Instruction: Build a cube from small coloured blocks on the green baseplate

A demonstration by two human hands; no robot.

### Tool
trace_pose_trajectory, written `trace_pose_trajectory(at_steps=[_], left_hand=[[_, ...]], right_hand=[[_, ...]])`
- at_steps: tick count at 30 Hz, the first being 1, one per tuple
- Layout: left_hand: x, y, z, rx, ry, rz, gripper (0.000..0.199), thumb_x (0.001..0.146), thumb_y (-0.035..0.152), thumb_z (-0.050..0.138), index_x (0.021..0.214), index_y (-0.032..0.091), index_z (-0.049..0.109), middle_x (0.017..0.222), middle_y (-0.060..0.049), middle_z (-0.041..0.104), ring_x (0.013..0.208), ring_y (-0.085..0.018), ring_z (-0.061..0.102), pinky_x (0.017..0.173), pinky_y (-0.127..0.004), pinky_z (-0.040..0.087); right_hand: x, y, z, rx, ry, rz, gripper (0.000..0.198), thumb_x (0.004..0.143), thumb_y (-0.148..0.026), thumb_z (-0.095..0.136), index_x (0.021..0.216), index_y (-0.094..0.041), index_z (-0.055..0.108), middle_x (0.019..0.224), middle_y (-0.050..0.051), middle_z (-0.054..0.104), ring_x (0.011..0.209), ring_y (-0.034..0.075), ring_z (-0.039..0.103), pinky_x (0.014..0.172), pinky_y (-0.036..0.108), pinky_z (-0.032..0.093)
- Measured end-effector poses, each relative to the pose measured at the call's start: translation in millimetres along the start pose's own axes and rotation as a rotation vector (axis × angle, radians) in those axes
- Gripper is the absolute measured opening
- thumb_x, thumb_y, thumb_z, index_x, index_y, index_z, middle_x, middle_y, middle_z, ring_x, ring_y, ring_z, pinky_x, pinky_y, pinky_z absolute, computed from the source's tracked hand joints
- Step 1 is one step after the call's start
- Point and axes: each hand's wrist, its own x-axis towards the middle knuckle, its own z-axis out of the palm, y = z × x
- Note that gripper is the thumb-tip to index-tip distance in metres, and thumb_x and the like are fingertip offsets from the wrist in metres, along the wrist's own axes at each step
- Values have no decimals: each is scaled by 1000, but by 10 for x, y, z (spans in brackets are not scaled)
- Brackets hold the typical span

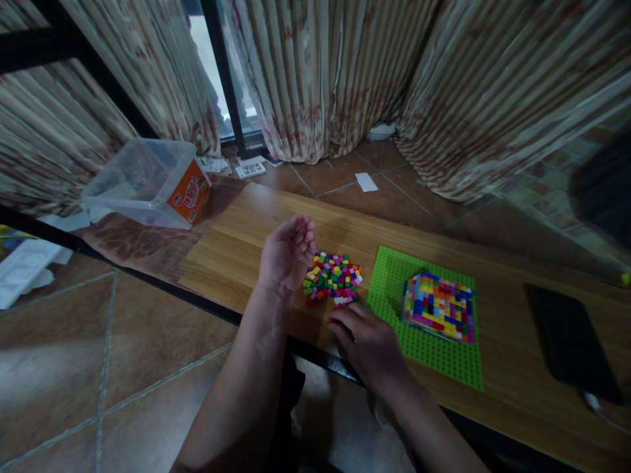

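Observation:
My left hand is raised over the table beside a heap of small coloured bricks. Its palm is turned up and the fingers curl loosely, with nothing visible in them. At the near edge of the heap, my right hand has its thumb and fingers closed around a small red brick, which is mostly hidden. A green studded baseplate lies to the right of the heap. On it stands a boxy block built of multicoloured bricks.
The wooden table has a dark front edge. A black phone or tablet with a white cable lies at the right. A clear plastic bin with an orange label stands at the left end. Curtains hang behind, and papers lie on the floor.

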Motion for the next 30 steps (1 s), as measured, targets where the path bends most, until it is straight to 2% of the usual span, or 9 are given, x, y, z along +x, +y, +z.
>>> trace_pose_trajectory(at_steps=[5, 9, 13, 16, 20, 23, 27, 30], left_hand=[[-14, 4, 10, 5, 1, -7, 20, 90, 19, 51, 77, 13, 65, 67, -1, 67, 54, -5, 59, 57, -16, 47], [-13, 7, 9, 8, -6, 1, 20, 91, 19, 50, 79, 12, 65, 67, -1, 67, 53, -5, 59, 56, -16, 48], [-1, 9, 6, 13, -9, 9, 16, 88, 18, 53, 79, 13, 65, 67, -2, 68, 53, -6, 60, 56, -16, 49], [2, 10, 13, 17, -16, 4, 14, 87, 17, 54, 78, 13, 65, 67, -2, 68, 53, -7, 61, 55, -16, 50], [-2, 6, 39, 19, -10, -8, 16, 87, 16, 53, 77, 12, 64, 67, -3, 68, 53, -8, 61, 55, -17, 52], [-8, 0, 67, 17, 4, -8, 18, 88, 15, 51, 76, 12, 64, 67, -3, 67, 53, -8, 61, 54, -17, 52], [-8, -12, 100, 15, 25, -12, 22, 89, 14, 49, 74, 12, 64, 66, -4, 67, 53, -8, 61, 53, -17, 52], [-1, -26, 122, 22, 39, -22, 26, 91, 14, 46, 73, 11, 65, 66, -5, 66, 52, -8, 60, 52, -17, 53]], right_hand=[[76, 45, 38, 25, 101, 34, 18, 94, -18, 51, 91, -21, 69, 90, 5, 71, 86, 20, 68, 77, 31, 53], [131, 45, -21, 202, 146, 152, 18, 93, -20, 51, 94, -21, 69, 92, 4, 73, 85, 19, 69, 77, 31, 53], [138, -8, -163, 479, 191, 324, 13, 90, -26, 58, 92, -22, 70, 87, 3, 74, 76, 16, 68, 69, 28, 54], [135, -60, -299, 645, 262, 358, 10, 88, -28, 62, 92, -22, 70, 85, 2, 74, 75, 15, 68, 69, 28, 55], [139, -61, -547, 723, 372, 390, 8, 85, -27, 66, 90, -23, 71, 78, 0, 72, 71, 14, 67, 66, 26, 55], [113, 93, -791, 734, 499, 468, 8, 81, -29, 71, 86, -23, 73, 72, -1, 70, 65, 13, 65, 61, 25, 54], [-36, 540, -1130, 684, 705, 624, 18, 74, -34, 77, 86, -21, 75, 69, 0, 70, 61, 13, 64, 58, 26, 54], [-213, 877, -1293, 658, 747, 726, 23, 69, -37, 80, 83, -19, 75, 72, 1, 72, 62, 12, 64, 60, 26, 55]])
